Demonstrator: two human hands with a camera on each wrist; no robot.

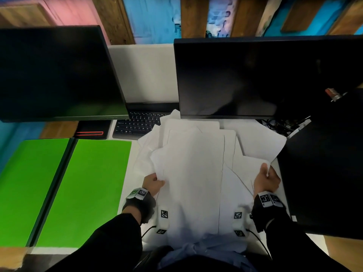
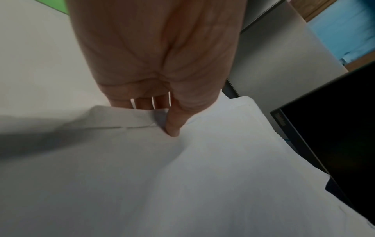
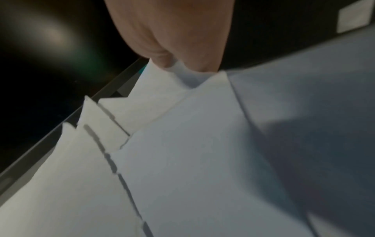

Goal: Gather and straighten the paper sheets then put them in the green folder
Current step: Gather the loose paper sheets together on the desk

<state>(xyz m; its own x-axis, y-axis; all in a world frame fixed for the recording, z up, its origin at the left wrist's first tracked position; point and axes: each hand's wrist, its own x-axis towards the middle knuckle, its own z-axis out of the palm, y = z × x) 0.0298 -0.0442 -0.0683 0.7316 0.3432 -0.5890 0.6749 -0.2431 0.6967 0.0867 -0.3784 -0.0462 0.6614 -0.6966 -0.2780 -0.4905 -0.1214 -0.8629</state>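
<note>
The paper sheets [image 1: 194, 173] lie in a loose overlapping spread on the desk [image 1: 125, 185] directly before the person, between the left hand [image 1: 153, 183] at their left edge and the right hand [image 1: 266, 180] at their right edge. To the left of the sheets the open folder [image 1: 78, 189] lies flat, apart from them. Behind the folder stands the left monitor [image 1: 57, 73]; behind the sheets stands the right monitor [image 1: 255, 77], the sheets' far edges reaching under it. Between the monitors, behind the sheets' left corner, sits a laptop keyboard [image 1: 137, 124], partly covered by one sheet.
</note>
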